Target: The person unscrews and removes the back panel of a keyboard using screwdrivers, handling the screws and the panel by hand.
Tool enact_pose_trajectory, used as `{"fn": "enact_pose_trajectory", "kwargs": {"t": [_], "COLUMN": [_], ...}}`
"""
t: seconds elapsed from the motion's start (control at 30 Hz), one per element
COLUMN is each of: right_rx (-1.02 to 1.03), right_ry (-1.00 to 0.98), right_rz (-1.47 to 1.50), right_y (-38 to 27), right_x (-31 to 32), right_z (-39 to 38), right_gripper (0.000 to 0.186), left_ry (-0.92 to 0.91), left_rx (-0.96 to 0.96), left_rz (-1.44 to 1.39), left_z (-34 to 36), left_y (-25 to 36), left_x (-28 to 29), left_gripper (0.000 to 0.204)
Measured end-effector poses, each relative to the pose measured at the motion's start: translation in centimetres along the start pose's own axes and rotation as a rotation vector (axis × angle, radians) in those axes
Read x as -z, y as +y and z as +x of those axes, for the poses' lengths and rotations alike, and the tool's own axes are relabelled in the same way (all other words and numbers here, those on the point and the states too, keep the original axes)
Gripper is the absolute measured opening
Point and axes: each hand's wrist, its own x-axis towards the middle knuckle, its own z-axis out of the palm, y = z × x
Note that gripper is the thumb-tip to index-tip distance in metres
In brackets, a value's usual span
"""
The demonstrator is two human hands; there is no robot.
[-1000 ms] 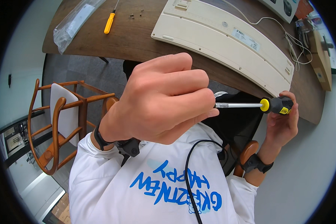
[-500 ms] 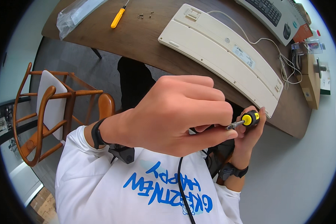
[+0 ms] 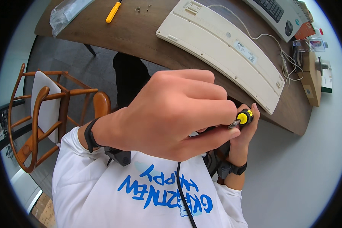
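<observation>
My left hand (image 3: pixel 174 114) is raised in the middle, close to the camera, its fingers curled and thumb pressed in a pinch. At its fingertips lies the metal end of a short screwdriver (image 3: pixel 244 117) with a black and yellow handle. Whether a small piece sits between thumb and finger is hidden. Behind, my right hand (image 3: pixel 245 135) is closed around the screwdriver's handle, with the shaft pointing toward my left thumb. Beyond both hands a cream keyboard (image 3: pixel 216 49) lies upside down on the desk, its underside showing screw holes and a label.
On the brown desk (image 3: pixel 140 41) are a yellow-handled screwdriver (image 3: pixel 113 13), several small screws (image 3: pixel 138 9) and a clear plastic bag (image 3: pixel 64 17). A keyboard box (image 3: pixel 273 15), a cable (image 3: pixel 283 57) and a cardboard box (image 3: pixel 311 79) sit at right. A wooden chair (image 3: pixel 62 102) stands left.
The desk, keyboard and chair have shifted slightly up and left in view. My right hand and the screwdriver have drawn a little closer to my left fingertips.
</observation>
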Motion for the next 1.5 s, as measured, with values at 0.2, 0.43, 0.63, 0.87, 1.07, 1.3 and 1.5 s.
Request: {"fn": "enact_pose_trajectory", "kwargs": {"t": [0.2, 0.43, 0.63, 0.87, 1.07, 1.3, 1.5], "right_rx": [0.218, 0.559, 0.854, 1.050, 1.011, 1.036, 1.034], "right_ry": [0.054, 0.193, 0.342, 0.265, 0.172, 0.048, 0.007], "right_rz": [0.085, 0.038, -0.229, -0.723, -0.860, -0.983, -1.137], "right_y": [-2.4, -8.5, -11.8, -13.8, -16.2, -17.6, -19.5], "right_x": [2.1, 5.8, 3.3, -3.0, -6.3, -8.6, -9.3], "right_z": [0.5, 1.4, 2.9, 4.4, 6.9, 9.5, 10.8], "right_gripper": [0.050, 0.045, 0.048, 0.033, 0.031, 0.033, 0.035], "left_ry": [-0.042, -0.061, -0.104, 0.013, 0.042, 0.044, 0.055], "left_rx": [0.078, 0.214, 0.302, 0.456, 0.261, 0.194, 0.175], "left_rz": [0.075, 0.209, 0.315, 0.467, 0.596, 0.761, 0.785], "left_z": [-0.5, 0.0, 0.2, 1.1, 3.0, 3.0, 2.7], "left_y": [-0.9, -2.5, -4.7, -8.3, -12.0, -14.5, -15.1], "left_x": [-0.4, 2.1, 3.9, 5.1, 1.6, -1.6, -1.8], "left_gripper": [0.013, 0.017, 0.028, 0.026, 0.027, 0.031, 0.031]}}
